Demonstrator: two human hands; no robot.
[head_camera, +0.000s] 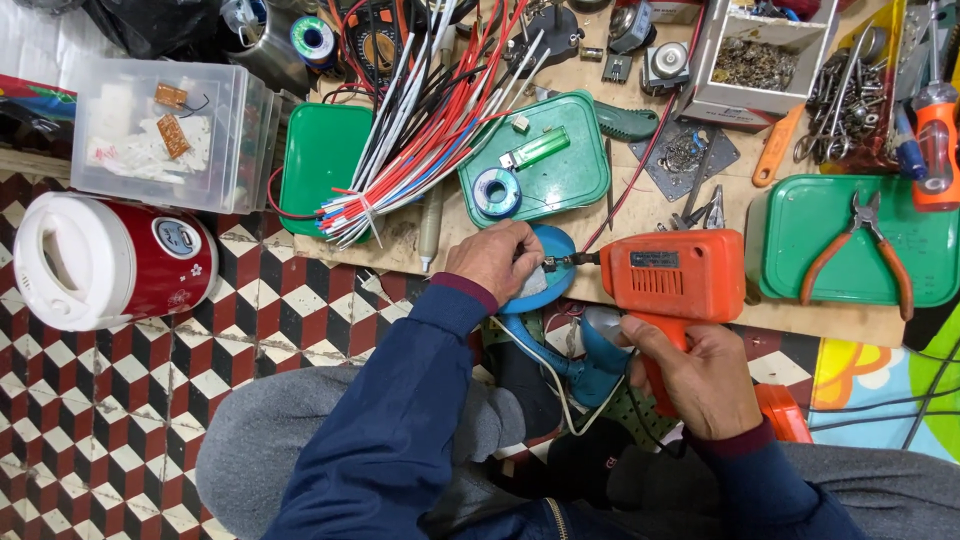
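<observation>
My right hand (706, 378) grips the handle of an orange electric drill (672, 276), which lies level with its bit pointing left. My left hand (494, 258) pinches a small pale part at the drill's tip, over a round blue piece (557, 266) at the front edge of a wooden board (640, 212). A blue handled tool (590, 365) with a white cord rests on my lap under the drill.
A bundle of red, white and black wires (425, 140) lies over two green lids (322, 160). A third green lid on the right carries orange-handled pliers (862, 248). A red and white cooker (105, 260) stands on the tiled floor at left, behind it a clear box (170, 135).
</observation>
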